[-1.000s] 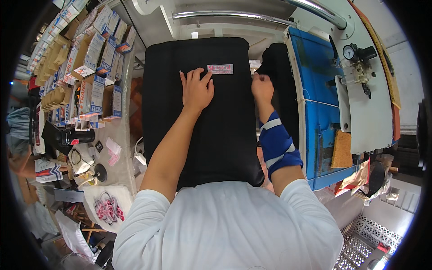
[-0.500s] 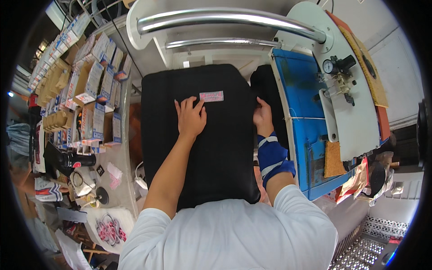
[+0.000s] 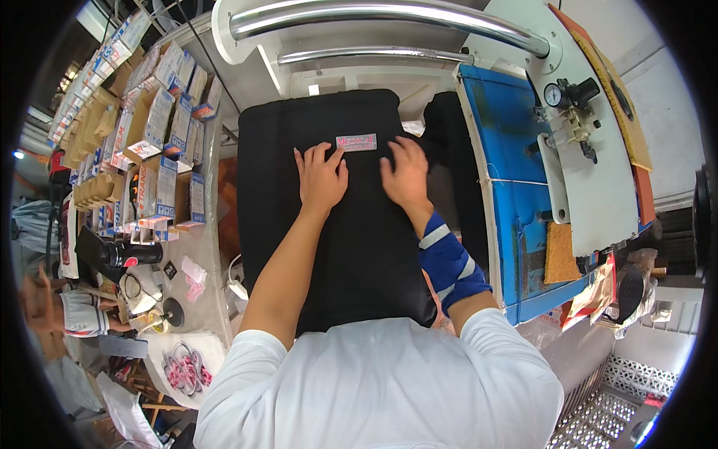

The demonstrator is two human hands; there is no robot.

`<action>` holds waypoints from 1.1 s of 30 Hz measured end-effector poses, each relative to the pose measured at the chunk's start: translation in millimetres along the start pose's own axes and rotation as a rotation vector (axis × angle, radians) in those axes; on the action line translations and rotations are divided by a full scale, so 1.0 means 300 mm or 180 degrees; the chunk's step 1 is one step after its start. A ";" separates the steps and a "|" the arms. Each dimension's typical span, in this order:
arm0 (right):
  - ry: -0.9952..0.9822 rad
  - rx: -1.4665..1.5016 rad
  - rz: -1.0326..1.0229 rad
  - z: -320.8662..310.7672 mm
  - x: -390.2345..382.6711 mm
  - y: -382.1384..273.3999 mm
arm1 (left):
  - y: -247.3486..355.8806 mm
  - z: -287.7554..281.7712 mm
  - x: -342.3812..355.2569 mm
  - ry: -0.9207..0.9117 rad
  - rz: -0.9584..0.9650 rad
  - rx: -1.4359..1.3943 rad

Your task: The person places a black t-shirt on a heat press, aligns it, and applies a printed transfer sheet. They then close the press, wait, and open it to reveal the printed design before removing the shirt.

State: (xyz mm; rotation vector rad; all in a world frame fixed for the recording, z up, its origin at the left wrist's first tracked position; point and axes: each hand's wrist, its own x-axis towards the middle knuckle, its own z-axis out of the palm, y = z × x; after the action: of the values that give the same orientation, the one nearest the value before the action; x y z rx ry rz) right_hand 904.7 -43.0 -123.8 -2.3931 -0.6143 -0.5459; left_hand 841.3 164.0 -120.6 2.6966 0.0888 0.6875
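Whereas half a second ago the right hand (image 3: pixel 406 176) lay out at the right edge of the flat black fabric panel (image 3: pixel 340 247), it now rests further in, close beside the left hand (image 3: pixel 321 179), and the two sit near each other on the cloth. The small pink rectangular label (image 3: pixel 356 142) lies on the upper part of the panel, just beyond the fingertips of both hands; the left fingertips almost reach its lower left corner. Both hands are laid flat, palms down, fingers slightly spread and pressing on the fabric, gripping nothing. The right forearm wears a blue sleeve with white stripes (image 3: pixel 447 263). The panel lies on a white machine with a blue side plate (image 3: pixel 516 217).
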 end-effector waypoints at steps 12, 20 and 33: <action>-0.0765 -0.0606 -0.0353 0.028 0.012 -0.100 | -0.018 0.014 -0.007 0.0065 0.0037 0.0025; -0.0746 -0.0612 -0.0301 0.039 0.010 -0.095 | -0.005 0.001 -0.005 0.0011 -0.0013 0.0070; -0.0789 -0.0635 -0.0267 0.042 0.012 -0.093 | -0.012 0.007 -0.005 0.0015 -0.0025 0.0036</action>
State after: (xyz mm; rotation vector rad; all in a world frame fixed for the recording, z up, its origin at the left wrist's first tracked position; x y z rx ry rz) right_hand 895.5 -14.0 -118.9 -2.6574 -0.8034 -0.3614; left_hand 841.2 166.4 -124.3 2.7039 0.1046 0.6932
